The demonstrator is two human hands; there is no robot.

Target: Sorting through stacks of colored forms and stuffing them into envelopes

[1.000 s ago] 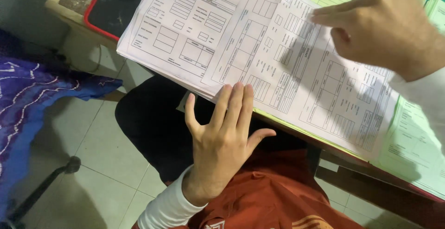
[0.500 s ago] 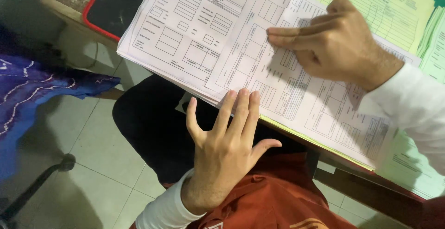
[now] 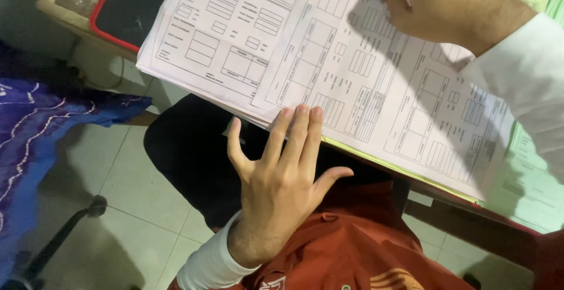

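Observation:
My left hand (image 3: 281, 175) is flat and spread, its fingertips touching the near edge of a stack of white printed forms (image 3: 376, 96) that overhangs the table. My right hand (image 3: 437, 2), in a white sleeve, rests on top of the upper sheet near the frame's top edge, fingers curled and pressing on the paper. A second pile of white forms (image 3: 217, 37) lies to the left, partly under the first. Green sheets (image 3: 529, 178) show beneath at the right.
A red-rimmed black tray (image 3: 126, 14) sits at the table's far left corner. Blue patterned cloth (image 3: 41, 131) hangs at the left over a tiled floor (image 3: 135, 190). My lap shows an orange garment (image 3: 352, 243) and dark trousers. A black chair leg (image 3: 59, 237) is at lower left.
My right hand slid left across the top sheet, then moved up toward the frame's top edge. The left hand stayed at the paper's near edge. The camera view shifted slightly.

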